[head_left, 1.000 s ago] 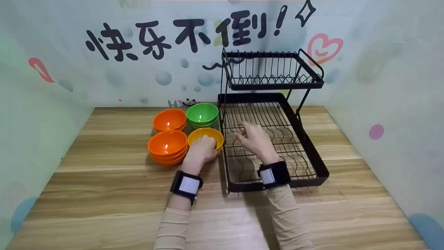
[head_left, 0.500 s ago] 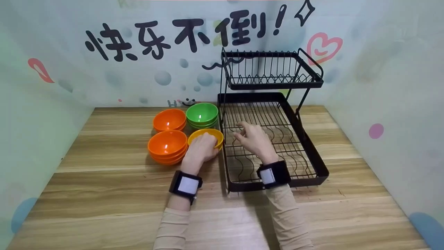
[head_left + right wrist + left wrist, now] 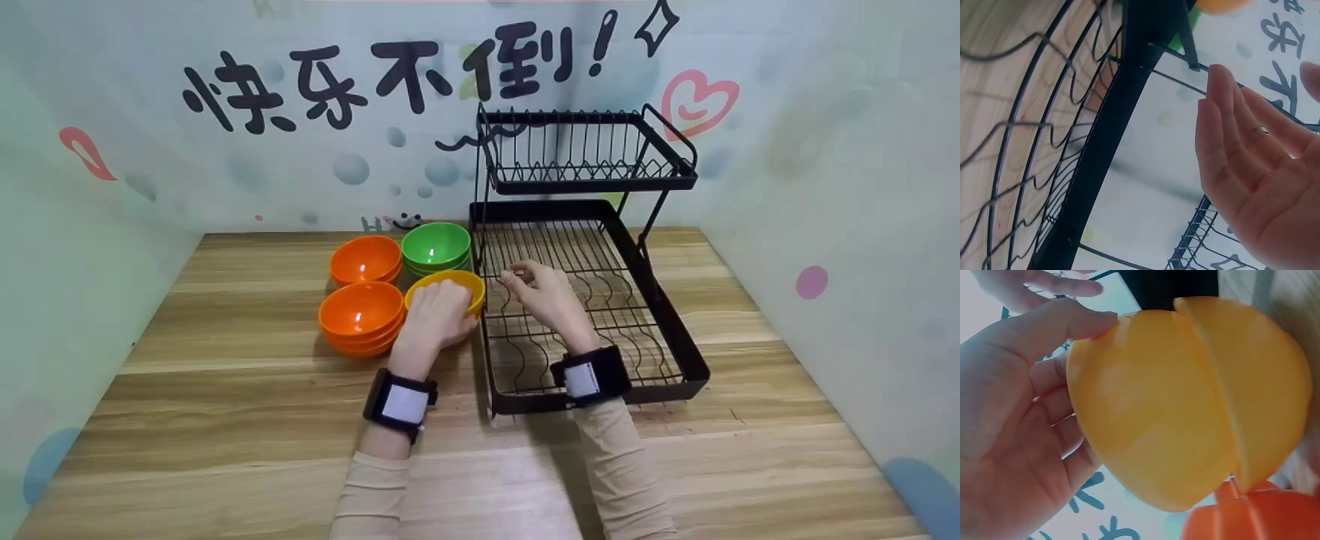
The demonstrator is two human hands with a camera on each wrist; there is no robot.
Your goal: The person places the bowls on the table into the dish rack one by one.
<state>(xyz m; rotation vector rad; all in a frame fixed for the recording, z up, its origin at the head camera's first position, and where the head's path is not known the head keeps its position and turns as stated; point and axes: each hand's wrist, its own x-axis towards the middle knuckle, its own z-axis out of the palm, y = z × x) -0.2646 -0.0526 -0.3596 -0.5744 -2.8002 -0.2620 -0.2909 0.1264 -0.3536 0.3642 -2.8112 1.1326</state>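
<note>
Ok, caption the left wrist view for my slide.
Left hand grips the upper yellow bowl of a nested pair.

A two-tier black wire dish rack [image 3: 592, 225] stands on the wooden desk [image 3: 225, 420], toward the back right, and serves as landmark. Just left of its back corner sits a stack of green bowls [image 3: 436, 246]. Left of those is an orange bowl [image 3: 366, 259], and nearer the front a stack of orange bowls [image 3: 361, 315]. Behind the rack rises a pale backdrop with black characters [image 3: 375, 75] and a pink heart [image 3: 697, 101].
</note>
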